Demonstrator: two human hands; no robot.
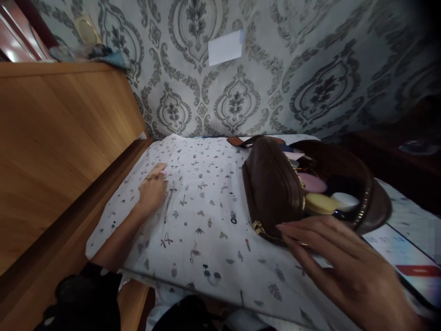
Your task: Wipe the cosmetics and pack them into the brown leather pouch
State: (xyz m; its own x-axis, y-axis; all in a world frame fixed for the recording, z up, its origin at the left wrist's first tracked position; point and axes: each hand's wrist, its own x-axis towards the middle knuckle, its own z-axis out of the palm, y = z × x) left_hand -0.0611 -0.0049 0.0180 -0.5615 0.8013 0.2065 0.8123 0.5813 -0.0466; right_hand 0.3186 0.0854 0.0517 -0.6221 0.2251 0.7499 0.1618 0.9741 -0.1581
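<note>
My left hand (153, 187) rests on the patterned white cloth at the left, fingers curled together. A bit of something pink (164, 173) shows at its fingertips, too small to make out. On the right lies a brown zip bag (272, 184), unzipped, its lid folded back. Inside it are a pink rounded item (312, 182), a yellow one (321, 203), a white one (344, 201) and other small things partly hidden. My right hand (341, 262) is at the bag's near edge, fingers stretched out and fingertips by the zip; it holds nothing visible.
The printed white cloth (206, 220) covers the table. A phone (409, 257) with a lit screen lies under and beside my right hand. A wooden panel (65, 147) borders the left side. Patterned wallpaper (237, 101) with a white paper (225, 48) stands behind.
</note>
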